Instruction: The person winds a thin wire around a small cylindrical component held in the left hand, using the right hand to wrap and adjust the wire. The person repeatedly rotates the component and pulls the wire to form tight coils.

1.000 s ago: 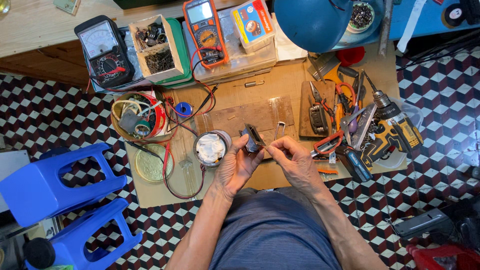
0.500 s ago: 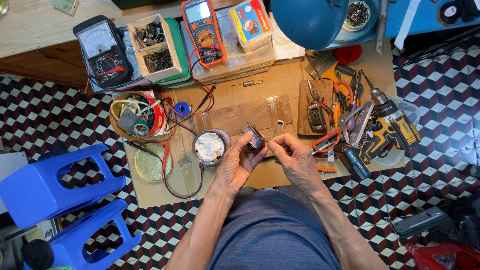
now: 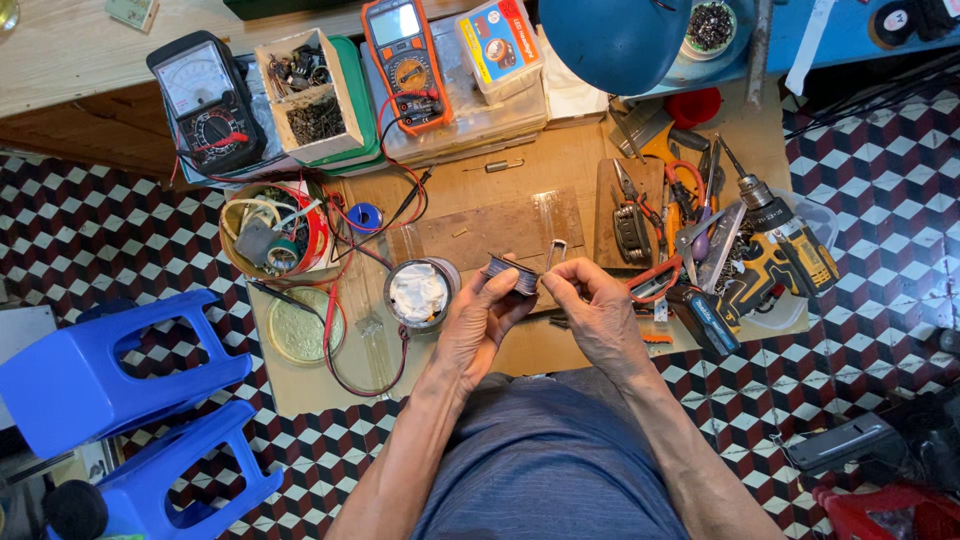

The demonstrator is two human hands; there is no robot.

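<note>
Right now, from the head camera, your left hand is closed around a small dark spool, held up just above the wooden board, beside the round tin. Your right hand pinches at the spool's edge, likely drawing off its fine wire. The wire itself is too thin to make out; a steady pull seems called for.

Spool between hands; tin left, drill right.
</note>
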